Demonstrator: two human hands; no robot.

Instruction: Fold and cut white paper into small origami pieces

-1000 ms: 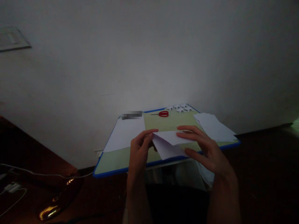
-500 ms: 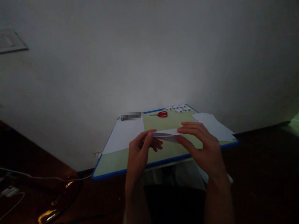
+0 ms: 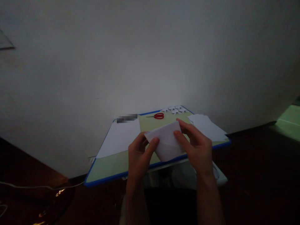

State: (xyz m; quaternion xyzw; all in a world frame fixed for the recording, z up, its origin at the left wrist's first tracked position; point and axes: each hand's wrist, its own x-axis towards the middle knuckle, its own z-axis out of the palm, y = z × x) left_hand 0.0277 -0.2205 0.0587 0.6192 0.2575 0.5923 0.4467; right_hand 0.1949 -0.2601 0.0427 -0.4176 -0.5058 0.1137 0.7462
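A folded piece of white paper [image 3: 168, 145] is held up over the near edge of the table, its broad face toward me. My left hand [image 3: 142, 150] pinches its left side, thumb on the front and fingers behind. On the right side my right hand [image 3: 195, 145] grips it the same way, with the thumb near the upper right corner. Beyond the paper, red-handled scissors [image 3: 158, 116] lie with their blades pointing left.
The pale green table [image 3: 106, 168] has a blue rim and stands by a grey wall. White sheets [image 3: 122, 137] lie at its left, and a fanned paper stack [image 3: 208, 126] at its right. Several small white paper cutouts [image 3: 175, 111] sit at the back. A cable [image 3: 44, 187] runs at lower left.
The paper has turned from nearly edge-on to showing its broad face. Both hands have come closer together on it, and the view has shifted slightly right.
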